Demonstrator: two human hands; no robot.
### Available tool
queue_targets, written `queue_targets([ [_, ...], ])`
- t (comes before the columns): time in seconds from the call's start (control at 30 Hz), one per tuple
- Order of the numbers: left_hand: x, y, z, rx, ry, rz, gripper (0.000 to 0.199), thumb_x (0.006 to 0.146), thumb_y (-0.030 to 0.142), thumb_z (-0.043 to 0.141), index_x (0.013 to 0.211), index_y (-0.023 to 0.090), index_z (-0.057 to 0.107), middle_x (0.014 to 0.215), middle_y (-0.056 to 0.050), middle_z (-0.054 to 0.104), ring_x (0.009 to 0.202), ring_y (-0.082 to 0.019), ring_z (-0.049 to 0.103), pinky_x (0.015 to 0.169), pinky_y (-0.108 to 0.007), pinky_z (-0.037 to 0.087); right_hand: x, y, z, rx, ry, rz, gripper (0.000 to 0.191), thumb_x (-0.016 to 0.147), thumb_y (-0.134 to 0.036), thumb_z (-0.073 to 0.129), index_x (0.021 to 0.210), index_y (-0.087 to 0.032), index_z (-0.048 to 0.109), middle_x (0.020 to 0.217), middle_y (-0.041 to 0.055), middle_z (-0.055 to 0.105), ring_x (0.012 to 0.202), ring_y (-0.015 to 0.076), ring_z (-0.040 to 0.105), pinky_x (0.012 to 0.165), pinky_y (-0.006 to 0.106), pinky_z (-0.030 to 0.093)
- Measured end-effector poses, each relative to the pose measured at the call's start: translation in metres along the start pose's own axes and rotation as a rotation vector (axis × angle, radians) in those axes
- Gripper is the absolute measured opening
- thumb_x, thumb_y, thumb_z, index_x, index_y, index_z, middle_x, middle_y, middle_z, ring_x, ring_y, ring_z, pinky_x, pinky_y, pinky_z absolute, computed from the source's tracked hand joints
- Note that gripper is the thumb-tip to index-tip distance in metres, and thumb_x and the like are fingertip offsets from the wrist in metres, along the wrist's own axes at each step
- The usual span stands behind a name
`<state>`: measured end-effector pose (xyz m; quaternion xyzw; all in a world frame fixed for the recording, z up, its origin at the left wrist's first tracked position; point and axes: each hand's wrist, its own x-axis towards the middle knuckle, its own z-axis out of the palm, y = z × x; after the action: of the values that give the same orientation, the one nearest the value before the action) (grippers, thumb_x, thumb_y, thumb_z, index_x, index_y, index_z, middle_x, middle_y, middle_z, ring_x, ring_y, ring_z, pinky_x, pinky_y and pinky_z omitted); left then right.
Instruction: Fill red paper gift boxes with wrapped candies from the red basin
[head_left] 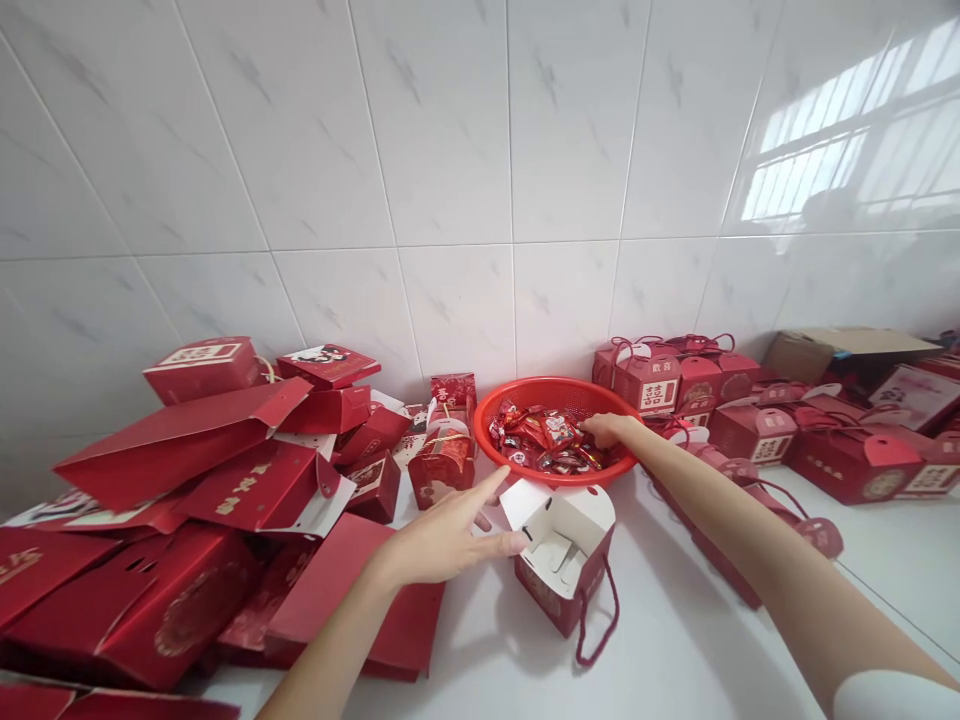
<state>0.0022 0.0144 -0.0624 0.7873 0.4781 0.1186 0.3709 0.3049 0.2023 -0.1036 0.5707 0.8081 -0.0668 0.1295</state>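
A small red gift box [559, 560] stands on the white surface with its top flaps apart and its white inside showing. A dark red cord handle [611, 625] hangs down its right side. My left hand [450, 535] is open beside the box's left flap, thumb and fingers apart. Behind the box sits an orange-red plastic basket [491, 462] holding wrapped candies [544, 435]. My right hand [606, 430] reaches over the basket's right rim, its fingers drawn together at the candies. Whatever the fingertips pinch is hidden.
On the left, red gift boxes [255, 485] lie in an uneven pile. A patterned box [442, 460] stands left of the basket. Rows of closed red boxes [757, 430] with cord handles fill the right side, near a brown cardboard box [802, 358]. A tiled wall [450, 200] rises behind.
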Motion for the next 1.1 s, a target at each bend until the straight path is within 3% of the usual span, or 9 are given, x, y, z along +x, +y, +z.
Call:
queue_targets([
  [0.1,-0.001,0.001,0.000,-0.012,-0.018,0.064,0.088,0.083,0.066,0.060,0.157,0.032,0.026,0.144,-0.010,0.056,0.116,-0.029,0.059,0.095,-0.037,0.046,-0.003,0.001,0.000,-0.003,-0.087,0.020,0.058,0.064,-0.010,0.079,0.120,-0.013,0.065,0.111,0.0156,0.068,0.097,0.0271,0.068,0.078,0.034,0.055],
  [0.2,-0.001,0.002,0.000,0.001,-0.038,0.085,0.084,0.085,0.064,0.060,0.156,0.031,0.030,0.140,-0.008,0.060,0.113,-0.028,0.060,0.092,-0.035,0.047,-0.006,0.000,0.000,0.018,-0.123,0.024,0.070,0.053,-0.010,0.079,0.122,-0.015,0.064,0.101,0.0107,0.071,0.087,0.0257,0.070,0.069,0.030,0.054],
  [0.33,-0.001,0.003,0.000,0.025,-0.046,0.073,0.081,0.085,0.063,0.059,0.154,0.030,0.035,0.134,-0.007,0.063,0.110,-0.027,0.060,0.091,-0.035,0.047,-0.005,-0.003,0.002,0.060,-0.124,0.029,0.062,0.049,-0.018,0.081,0.110,-0.018,0.068,0.090,0.0060,0.072,0.079,0.0241,0.070,0.065,0.029,0.054],
  [0.47,-0.001,0.004,0.001,0.029,-0.040,0.077,0.081,0.086,0.064,0.058,0.155,0.029,0.034,0.124,-0.008,0.067,0.104,-0.025,0.061,0.091,-0.035,0.048,-0.005,-0.005,0.006,0.124,-0.050,0.034,0.049,0.047,-0.006,0.075,0.094,-0.016,0.070,0.093,0.0109,0.072,0.089,0.0300,0.069,0.072,0.033,0.054],
  [0.57,-0.001,0.004,0.001,0.026,-0.023,0.075,0.079,0.086,0.063,0.058,0.154,0.029,0.036,0.128,-0.009,0.064,0.109,-0.025,0.059,0.092,-0.035,0.048,-0.009,-0.003,0.005,0.237,0.036,0.024,0.040,0.051,-0.004,0.070,0.089,-0.016,0.071,0.092,0.0103,0.072,0.092,0.0287,0.068,0.075,0.032,0.053],
  [0.7,0.000,0.002,0.002,0.010,0.024,0.061,0.076,0.087,0.061,0.059,0.153,0.030,0.038,0.144,-0.010,0.054,0.120,-0.027,0.054,0.095,-0.036,0.048,-0.016,0.001,0.001,0.465,0.131,-0.014,0.027,0.068,-0.010,0.061,0.093,-0.014,0.071,0.085,0.0069,0.071,0.080,0.0189,0.066,0.069,0.025,0.053],
  [0.93,0.003,0.002,0.002,-0.012,0.034,0.037,0.071,0.087,0.057,0.060,0.150,0.030,0.043,0.146,-0.010,0.051,0.122,-0.028,0.054,0.098,-0.038,0.048,-0.025,-0.007,0.000,0.779,0.244,-0.091,0.043,0.080,-0.018,0.053,0.121,-0.011,0.063,0.088,0.0055,0.070,0.067,0.0127,0.061,0.065,0.024,0.053],
  [1.03,0.003,0.002,0.003,-0.025,0.058,0.021,0.071,0.086,0.057,0.060,0.150,0.029,0.043,0.150,-0.009,0.047,0.124,-0.029,0.053,0.101,-0.038,0.047,-0.027,-0.008,-0.001,0.799,0.235,-0.082,0.048,0.083,-0.021,0.051,0.129,-0.012,0.058,0.091,0.0065,0.070,0.071,0.0143,0.063,0.067,0.025,0.053],
  [1.1,0.004,0.001,0.003,-0.025,0.074,0.019,0.072,0.086,0.057,0.060,0.150,0.028,0.043,0.152,-0.009,0.045,0.126,-0.029,0.052,0.103,-0.038,0.046,-0.028,-0.007,-0.001,0.770,0.167,-0.069,0.041,0.081,-0.025,0.056,0.119,-0.011,0.065,0.088,0.0076,0.071,0.073,0.0174,0.064,0.067,0.027,0.053],
])
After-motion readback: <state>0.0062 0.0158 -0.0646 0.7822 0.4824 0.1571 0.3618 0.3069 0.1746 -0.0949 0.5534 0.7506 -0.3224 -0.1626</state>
